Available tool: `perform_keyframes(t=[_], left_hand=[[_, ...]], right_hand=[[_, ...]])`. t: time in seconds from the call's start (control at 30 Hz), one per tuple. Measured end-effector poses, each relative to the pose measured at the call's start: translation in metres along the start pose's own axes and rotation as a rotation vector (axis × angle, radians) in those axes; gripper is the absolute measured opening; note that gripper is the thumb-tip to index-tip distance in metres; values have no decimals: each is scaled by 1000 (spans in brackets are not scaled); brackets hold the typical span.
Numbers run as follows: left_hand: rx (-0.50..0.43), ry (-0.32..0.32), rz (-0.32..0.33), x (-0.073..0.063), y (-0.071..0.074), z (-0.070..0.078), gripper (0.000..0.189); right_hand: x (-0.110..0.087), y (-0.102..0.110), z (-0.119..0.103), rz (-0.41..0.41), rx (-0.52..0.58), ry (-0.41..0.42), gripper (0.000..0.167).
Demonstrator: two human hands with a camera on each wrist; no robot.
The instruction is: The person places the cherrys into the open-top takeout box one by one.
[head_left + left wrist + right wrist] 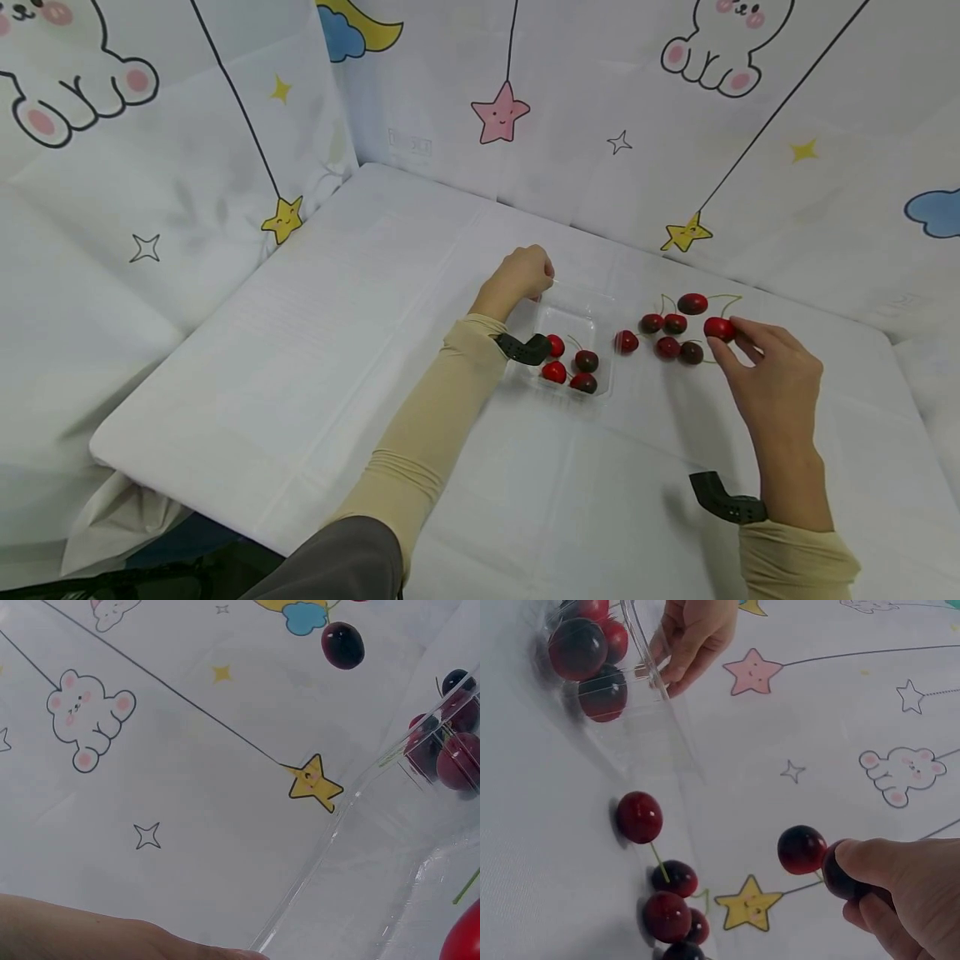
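Note:
My left hand [519, 279] is at the back left corner of a clear plastic box [572, 322]. In the right wrist view its fingers [694, 645] pinch the box's rim. Several red and dark cherries [554, 372] lie inside, some with thin green stems. To the right of the box, my right hand [783, 379] pinches a red cherry [720, 329] between thumb and fingertips, above the table. Just left of that hand lie several loose cherries [667, 347], and one single cherry [626, 342] sits close to the box's right wall.
A white-covered table [315, 350] carries everything, its back edge against a white curtain [570, 167] printed with stars and bears. Each wrist wears a black camera band, such as the one on the right wrist [727, 500].

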State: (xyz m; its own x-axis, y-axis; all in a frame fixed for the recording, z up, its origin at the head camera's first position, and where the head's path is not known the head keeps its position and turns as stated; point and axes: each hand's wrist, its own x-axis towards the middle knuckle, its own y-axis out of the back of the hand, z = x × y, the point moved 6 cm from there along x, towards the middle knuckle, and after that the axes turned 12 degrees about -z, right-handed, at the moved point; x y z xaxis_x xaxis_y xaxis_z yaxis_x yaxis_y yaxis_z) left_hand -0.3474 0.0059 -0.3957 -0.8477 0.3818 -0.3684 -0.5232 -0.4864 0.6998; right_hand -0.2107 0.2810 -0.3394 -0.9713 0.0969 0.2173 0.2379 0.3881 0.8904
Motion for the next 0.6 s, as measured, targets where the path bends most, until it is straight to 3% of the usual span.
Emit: perform_keyframes(t=[0.6], left_hand=[[-5, -8, -5, 0, 0, 0, 26]], right_hand=[[-5, 5, -12, 32, 31, 46, 44]])
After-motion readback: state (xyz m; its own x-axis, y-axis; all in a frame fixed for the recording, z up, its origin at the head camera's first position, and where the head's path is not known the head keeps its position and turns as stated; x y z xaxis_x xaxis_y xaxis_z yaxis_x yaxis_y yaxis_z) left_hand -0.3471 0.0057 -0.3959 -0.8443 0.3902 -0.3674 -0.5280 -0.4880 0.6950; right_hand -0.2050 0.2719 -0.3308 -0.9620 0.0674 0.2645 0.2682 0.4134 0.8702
